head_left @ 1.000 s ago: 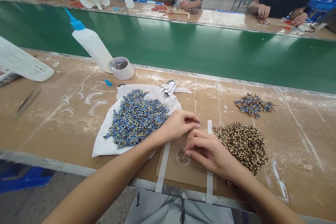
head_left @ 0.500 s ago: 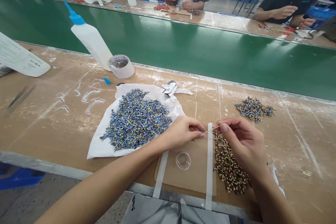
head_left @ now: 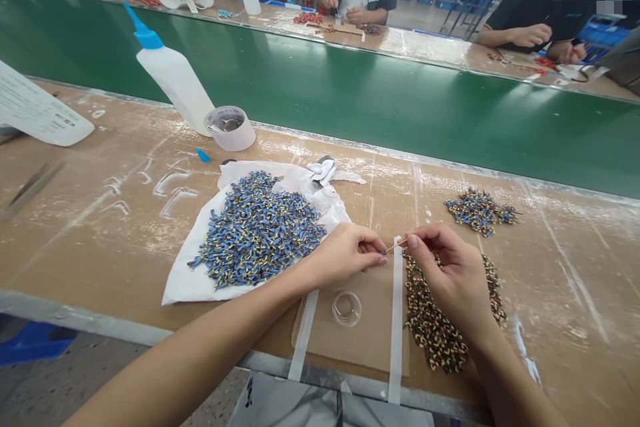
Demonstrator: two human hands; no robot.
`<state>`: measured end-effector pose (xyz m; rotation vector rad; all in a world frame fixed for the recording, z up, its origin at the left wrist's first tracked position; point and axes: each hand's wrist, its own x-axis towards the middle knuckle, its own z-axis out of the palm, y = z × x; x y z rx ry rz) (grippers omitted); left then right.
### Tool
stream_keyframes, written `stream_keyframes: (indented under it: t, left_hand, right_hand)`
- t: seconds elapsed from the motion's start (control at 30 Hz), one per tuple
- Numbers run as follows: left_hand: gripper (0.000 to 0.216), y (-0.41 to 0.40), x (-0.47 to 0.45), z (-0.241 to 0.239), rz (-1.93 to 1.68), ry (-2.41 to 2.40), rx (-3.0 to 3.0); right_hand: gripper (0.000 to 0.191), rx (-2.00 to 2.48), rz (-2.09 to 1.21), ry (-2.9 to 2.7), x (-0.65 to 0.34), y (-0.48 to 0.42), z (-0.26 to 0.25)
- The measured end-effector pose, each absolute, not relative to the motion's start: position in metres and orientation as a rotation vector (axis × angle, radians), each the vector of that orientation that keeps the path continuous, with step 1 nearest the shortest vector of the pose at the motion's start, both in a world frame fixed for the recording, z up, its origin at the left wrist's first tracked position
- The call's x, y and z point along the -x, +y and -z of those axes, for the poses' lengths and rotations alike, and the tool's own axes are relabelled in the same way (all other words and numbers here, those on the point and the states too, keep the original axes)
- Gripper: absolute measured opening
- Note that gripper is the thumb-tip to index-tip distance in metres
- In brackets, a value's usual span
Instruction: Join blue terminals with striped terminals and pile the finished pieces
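My left hand [head_left: 350, 250] pinches a tiny blue piece [head_left: 383, 253] between thumb and forefinger, above a taped cardboard sheet. In my right hand [head_left: 445, 267] is a thin wooden stick [head_left: 396, 245], held near its end; its other tip meets the blue piece. Left of my hands, many small blue-and-yellow pieces [head_left: 260, 233] lie heaped on white paper [head_left: 185, 280]. Below my right hand, and partly hidden by it, spreads a pile of dark and cream curved pieces [head_left: 435, 327]. A small clear round cup [head_left: 347, 309] sits on the cardboard sheet [head_left: 360, 347].
A smaller pile of blue-and-dark pieces [head_left: 480, 210] lies at right. At the back left are a blue-tipped squeeze bottle [head_left: 175, 80], a tape roll [head_left: 233, 133], a white bottle [head_left: 40, 107] and tweezers [head_left: 33, 190]. Beyond the green belt [head_left: 350, 87], co-workers handle small parts.
My right hand has moved slightly left, bringing the stick closer into my left fingertips. My left hand stays nearly in place. Across the belt, the co-workers' hands have shifted.
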<state>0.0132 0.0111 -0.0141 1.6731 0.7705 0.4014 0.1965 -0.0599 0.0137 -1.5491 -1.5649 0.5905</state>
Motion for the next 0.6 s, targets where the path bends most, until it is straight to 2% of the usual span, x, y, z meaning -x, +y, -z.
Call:
stream_keyframes:
  t: [0.6]
  left_hand:
    - [0.012, 0.0124, -0.0126, 0.0126, -0.388, 0.784, -1.712]
  right_hand:
    - [0.012, 1.556, -0.596, -1.652, -0.1951, -0.0593, -0.016]
